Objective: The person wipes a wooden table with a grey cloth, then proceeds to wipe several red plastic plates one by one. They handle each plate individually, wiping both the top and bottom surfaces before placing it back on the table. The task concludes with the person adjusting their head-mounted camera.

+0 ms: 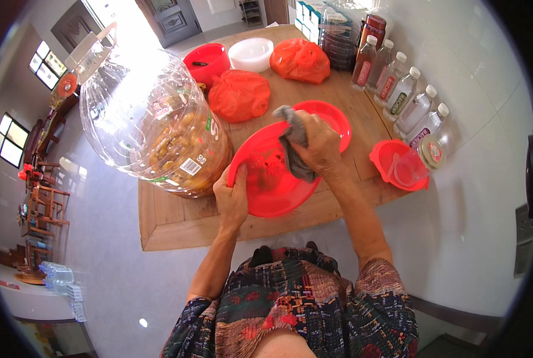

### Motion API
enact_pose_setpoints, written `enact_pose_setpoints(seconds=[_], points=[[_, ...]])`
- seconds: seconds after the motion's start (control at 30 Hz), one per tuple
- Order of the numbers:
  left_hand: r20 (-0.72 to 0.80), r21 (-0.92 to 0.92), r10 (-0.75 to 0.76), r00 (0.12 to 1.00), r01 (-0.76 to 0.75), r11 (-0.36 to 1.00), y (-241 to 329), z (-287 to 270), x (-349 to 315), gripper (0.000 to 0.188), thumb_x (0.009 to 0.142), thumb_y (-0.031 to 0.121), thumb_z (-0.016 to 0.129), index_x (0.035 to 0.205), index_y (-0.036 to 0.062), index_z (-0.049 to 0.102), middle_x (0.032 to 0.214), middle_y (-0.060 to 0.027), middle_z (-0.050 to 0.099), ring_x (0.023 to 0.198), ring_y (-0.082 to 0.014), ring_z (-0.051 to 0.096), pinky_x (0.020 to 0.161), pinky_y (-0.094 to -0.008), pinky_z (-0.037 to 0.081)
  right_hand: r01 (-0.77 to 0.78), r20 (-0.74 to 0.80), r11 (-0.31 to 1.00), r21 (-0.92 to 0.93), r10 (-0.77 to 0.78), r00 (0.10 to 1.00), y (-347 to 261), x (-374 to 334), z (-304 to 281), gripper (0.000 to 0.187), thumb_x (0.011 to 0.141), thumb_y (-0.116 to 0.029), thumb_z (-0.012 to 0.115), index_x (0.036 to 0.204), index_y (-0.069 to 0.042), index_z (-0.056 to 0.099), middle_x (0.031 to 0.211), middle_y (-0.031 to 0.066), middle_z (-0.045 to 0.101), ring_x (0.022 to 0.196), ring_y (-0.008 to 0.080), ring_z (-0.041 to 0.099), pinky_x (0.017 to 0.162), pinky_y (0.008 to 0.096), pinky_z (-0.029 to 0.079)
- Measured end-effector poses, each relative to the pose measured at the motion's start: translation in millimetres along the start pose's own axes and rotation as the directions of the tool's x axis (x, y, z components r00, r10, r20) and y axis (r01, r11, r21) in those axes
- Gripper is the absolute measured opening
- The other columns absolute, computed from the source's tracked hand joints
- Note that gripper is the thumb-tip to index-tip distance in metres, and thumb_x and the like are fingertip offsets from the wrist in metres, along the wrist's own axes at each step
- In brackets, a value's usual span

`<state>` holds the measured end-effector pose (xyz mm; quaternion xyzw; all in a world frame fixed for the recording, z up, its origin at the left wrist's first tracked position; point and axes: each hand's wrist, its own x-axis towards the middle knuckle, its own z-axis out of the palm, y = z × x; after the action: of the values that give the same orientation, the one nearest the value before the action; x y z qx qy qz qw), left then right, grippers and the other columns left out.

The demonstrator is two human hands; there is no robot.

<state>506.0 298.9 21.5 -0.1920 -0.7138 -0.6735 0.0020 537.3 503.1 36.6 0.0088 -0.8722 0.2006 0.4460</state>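
A round red plastic basin is tilted up over the near part of the wooden table, and my left hand grips its left rim with the thumb on the inside. Bunched in my right hand is a grey cloth, which lies against the basin's right inner side. Dark specks show on the basin's inner face. Behind my right hand a second red dish rests on the table, partly hidden by the hand and the basin.
Left stands a big clear jar of yellowish fruit. Beyond are two red plastic bags, a red bowl and a white bowl. Several bottles line the table's right side. Nearer sits a small red basin with a clear jar.
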Motion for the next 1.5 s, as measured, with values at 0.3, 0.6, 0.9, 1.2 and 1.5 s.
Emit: enact_pose_setpoints(seconds=[0.3, 0.6, 0.9, 1.2, 1.5], points=[[-0.244, -0.134, -0.028, 0.969, -0.005, 0.991, -16.8, 20.3, 12.4, 0.031, 0.094, 0.021, 0.056, 0.108, -0.0066, 0.061, 0.097, -0.003, 0.063, 0.088, -0.0097, 0.054, 0.078, -0.0264, 0.044, -0.515, 0.023, 0.428, 0.742, 0.752, 0.659, -36.6, -101.1, 44.8, 0.055, 0.078, -0.007, 0.067, 0.127, 0.001, 0.043, 0.115, 0.0126, 0.056, 0.108, 0.0239, 0.055, 0.092, 0.0353, 0.044], [-0.098, 0.011, 0.054, 0.994, -0.053, 0.999, -22.7, 25.1, 5.4, 0.03, 0.095, 0.021, 0.055, 0.109, -0.0043, 0.062, 0.093, -0.0035, 0.063, 0.084, -0.0099, 0.054, 0.076, -0.0264, 0.045, -0.569, -0.132, 0.711, 0.412, 0.665, 0.735, 7.2, -85.4, 30.9, 0.059, 0.076, -0.007, 0.067, 0.129, 0.0, 0.042, 0.117, 0.0181, 0.052, 0.11, 0.0281, 0.052, 0.094, 0.0377, 0.042], [-0.028, -0.096, -0.085, 0.996, 0.082, 0.992, -35.9, 44.2, -4.5, 0.052, 0.1, 0.041, 0.038, 0.114, -0.0054, 0.058, 0.101, -0.0053, 0.062, 0.091, -0.0107, 0.055, 0.078, -0.0262, 0.046, 0.054, -0.1, 0.978, -0.199, -0.076, 0.992, -30.7, -28.1, 36.9, 0.052, 0.077, -0.017, 0.067, 0.123, -0.002, 0.05, 0.123, 0.0202, 0.047, 0.114, 0.0367, 0.046, 0.093, 0.0484, 0.039], [0.002, -0.296, -0.24, 0.971, 0.229, 0.927, -47.6, 15.9, 4.6, 0.062, 0.099, 0.051, 0.025, 0.112, -0.0014, 0.056, 0.105, -0.0077, 0.059, 0.093, -0.0158, 0.057, 0.084, -0.029, 0.046, 0.036, 0.322, 0.918, 0.395, -0.174, 0.931, -52.0, -73.1, 33.3, 0.048, 0.075, -0.005, 0.059, 0.122, 0.005, 0.049, 0.12, 0.0201, 0.049, 0.113, 0.0343, 0.048, 0.095, 0.0429, 0.04], [-0.141, -0.309, -0.1, 0.985, 0.052, 0.95, -49.4, 37.3, 12.3, 0.056, 0.1, 0.045, 0.031, 0.1, -0.0046, 0.057, 0.094, -0.0037, 0.058, 0.085, -0.0113, 0.051, 0.077, -0.0281, 0.045, 0.002, 0.041, 0.956, -0.293, 0.01, 0.999, -15.7, -36.3, 42.3, 0.044, 0.08, -0.019, 0.055, 0.119, 0.001, 0.053, 0.111, 0.0147, 0.052, 0.098, 0.03, 0.053, 0.076, 0.0402, 0.044]])
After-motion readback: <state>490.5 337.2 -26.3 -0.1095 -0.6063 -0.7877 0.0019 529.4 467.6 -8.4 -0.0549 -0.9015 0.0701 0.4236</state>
